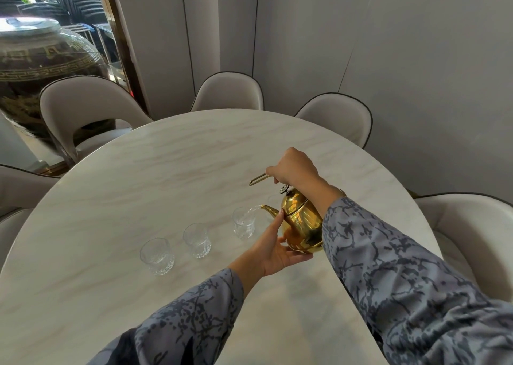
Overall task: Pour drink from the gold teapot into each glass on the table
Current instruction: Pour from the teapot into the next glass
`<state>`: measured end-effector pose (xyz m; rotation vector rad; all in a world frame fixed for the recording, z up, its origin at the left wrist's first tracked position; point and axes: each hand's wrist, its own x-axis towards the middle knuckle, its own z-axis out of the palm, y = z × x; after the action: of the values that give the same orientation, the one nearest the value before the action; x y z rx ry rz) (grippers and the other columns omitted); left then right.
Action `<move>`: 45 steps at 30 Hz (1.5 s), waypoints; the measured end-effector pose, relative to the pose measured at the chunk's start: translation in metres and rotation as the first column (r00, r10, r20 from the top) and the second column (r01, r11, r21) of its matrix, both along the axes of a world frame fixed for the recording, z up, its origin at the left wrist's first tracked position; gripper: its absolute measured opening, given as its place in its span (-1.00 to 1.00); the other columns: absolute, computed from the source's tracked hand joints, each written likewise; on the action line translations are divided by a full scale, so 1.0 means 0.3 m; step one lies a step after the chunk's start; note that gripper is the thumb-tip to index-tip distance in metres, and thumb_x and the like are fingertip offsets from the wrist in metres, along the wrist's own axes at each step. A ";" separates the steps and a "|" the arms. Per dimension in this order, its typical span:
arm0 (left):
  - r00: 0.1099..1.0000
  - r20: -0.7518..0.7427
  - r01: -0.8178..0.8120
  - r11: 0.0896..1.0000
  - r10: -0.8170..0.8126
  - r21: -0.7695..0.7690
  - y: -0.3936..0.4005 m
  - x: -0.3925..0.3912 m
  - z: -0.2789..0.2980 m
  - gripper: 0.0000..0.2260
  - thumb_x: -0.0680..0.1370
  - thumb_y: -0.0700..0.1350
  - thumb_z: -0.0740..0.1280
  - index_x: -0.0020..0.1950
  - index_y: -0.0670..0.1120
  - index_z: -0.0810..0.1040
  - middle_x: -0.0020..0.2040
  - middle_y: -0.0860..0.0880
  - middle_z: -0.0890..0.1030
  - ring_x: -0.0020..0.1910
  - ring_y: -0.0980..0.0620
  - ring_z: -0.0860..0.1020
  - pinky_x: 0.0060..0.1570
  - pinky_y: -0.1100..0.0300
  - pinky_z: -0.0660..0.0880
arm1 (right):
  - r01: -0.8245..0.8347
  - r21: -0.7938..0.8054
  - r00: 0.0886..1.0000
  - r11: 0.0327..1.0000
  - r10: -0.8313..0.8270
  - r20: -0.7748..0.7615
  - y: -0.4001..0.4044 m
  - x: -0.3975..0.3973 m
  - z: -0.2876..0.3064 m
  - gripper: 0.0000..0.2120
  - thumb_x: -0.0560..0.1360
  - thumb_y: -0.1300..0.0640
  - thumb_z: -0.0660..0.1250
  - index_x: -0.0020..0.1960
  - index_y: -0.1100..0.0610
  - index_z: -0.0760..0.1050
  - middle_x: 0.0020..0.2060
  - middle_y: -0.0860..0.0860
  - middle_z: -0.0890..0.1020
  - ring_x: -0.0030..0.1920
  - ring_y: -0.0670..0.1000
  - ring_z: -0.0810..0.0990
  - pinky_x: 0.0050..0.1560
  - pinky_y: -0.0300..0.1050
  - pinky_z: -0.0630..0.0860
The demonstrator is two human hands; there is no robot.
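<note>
The gold teapot (301,221) is tilted to the left above the marble table (155,170). My right hand (294,167) grips its top handle from above. My left hand (273,246) supports the pot's underside, with one finger up by the spout's base. A clear stream runs from the spout into the rightmost visible glass (243,223). Two more clear glasses stand in a row to the left: a middle glass (197,239) and a left glass (156,256), both looking empty. Part of another glass (273,199) shows behind the teapot.
Cream padded chairs ring the round table: one at the far left (83,109), one at the far middle (227,92), one at the far right (338,117), one at the right (472,226). A large dark ornamental jar (41,59) stands behind the left chairs.
</note>
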<state>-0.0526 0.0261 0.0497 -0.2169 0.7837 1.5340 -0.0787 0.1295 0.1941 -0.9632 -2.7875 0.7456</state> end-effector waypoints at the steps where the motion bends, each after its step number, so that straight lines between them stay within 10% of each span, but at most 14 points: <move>1: 1.000 -0.009 0.002 1.000 -0.002 -0.007 -0.001 -0.002 -0.002 -0.15 0.42 0.31 0.40 0.52 -0.18 0.26 0.36 -0.34 0.50 0.22 -0.32 0.61 0.17 -0.15 0.59 | 0.004 -0.008 1.000 1.000 -0.004 -0.004 0.003 -0.001 -0.006 -0.78 0.46 0.07 0.37 -0.14 0.23 0.64 -0.49 -0.07 0.54 -0.44 -0.08 0.49 -0.41 -0.19 0.31; 19: 0.939 -0.330 0.000 0.956 -0.101 -0.292 -0.062 -0.037 -0.102 -0.40 0.53 0.30 0.25 0.41 -0.06 0.41 0.25 -0.17 0.57 0.26 -0.20 0.59 0.29 -0.11 0.52 | 0.098 -0.192 0.969 0.977 -0.137 -0.204 0.023 0.111 -0.248 -0.56 0.50 -0.05 0.40 -0.49 0.12 0.51 -0.42 0.02 0.69 -0.41 0.02 0.61 -0.30 -0.12 0.55; 26: 0.922 -0.379 -0.059 0.934 -0.085 -0.352 -0.075 -0.046 -0.137 -0.32 0.44 0.32 0.37 0.40 -0.11 0.46 0.28 -0.17 0.59 0.21 -0.19 0.61 0.24 -0.14 0.55 | 0.120 -0.264 0.940 0.957 -0.195 -0.280 0.011 0.155 -0.295 -0.48 0.51 -0.07 0.40 -0.31 0.41 0.61 -0.34 0.27 0.68 -0.42 0.15 0.56 -0.34 -0.12 0.52; 45: 0.924 -0.381 -0.079 0.949 -0.045 -0.304 -0.346 -0.029 -0.059 -0.39 0.49 0.27 0.34 0.40 -0.07 0.40 0.25 -0.16 0.56 0.29 -0.23 0.55 0.31 -0.15 0.51 | 0.008 -0.233 0.947 0.972 -0.082 -0.310 -0.239 0.147 -0.231 -0.51 0.53 -0.05 0.40 -0.27 0.40 0.64 -0.36 0.21 0.70 -0.47 -0.03 0.57 -0.27 -0.08 0.61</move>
<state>-0.0612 -0.0778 0.0320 -0.1577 1.3467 1.4805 -0.0346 0.0578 0.1249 -0.8469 -2.4307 1.1248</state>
